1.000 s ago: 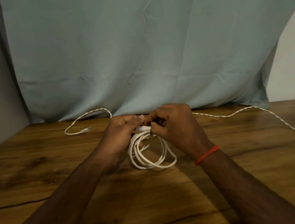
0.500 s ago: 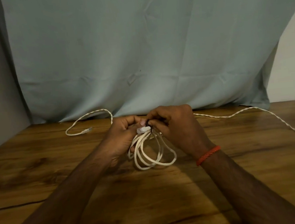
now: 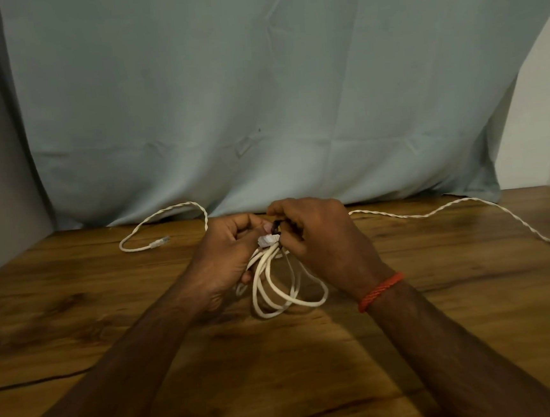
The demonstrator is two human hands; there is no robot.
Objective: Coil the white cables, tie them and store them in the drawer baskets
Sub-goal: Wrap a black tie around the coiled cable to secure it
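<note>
- Since a second ago your hands have stayed mid-table, but a small black tie (image 3: 277,226) now shows at your right fingertips, and the coil's loops have drawn narrower.
- Your left hand (image 3: 228,255) has its fingers curled round the top of the coiled smooth white cable (image 3: 274,291), with the thumb beside its pale plug (image 3: 268,240).
- Your right hand (image 3: 323,240), with a red braided thread band (image 3: 379,290) at the wrist, pinches the tie between thumb and bent forefinger at the coil's top.
- The coil's lower loops reach down to the brown wooden table (image 3: 473,290), about midway between its left and right edges.
- A second, twisted white cable (image 3: 433,212) lies loose along the far edge, before the pale blue cloth backdrop (image 3: 257,93). Its plug end lies toward the far left corner.
</note>
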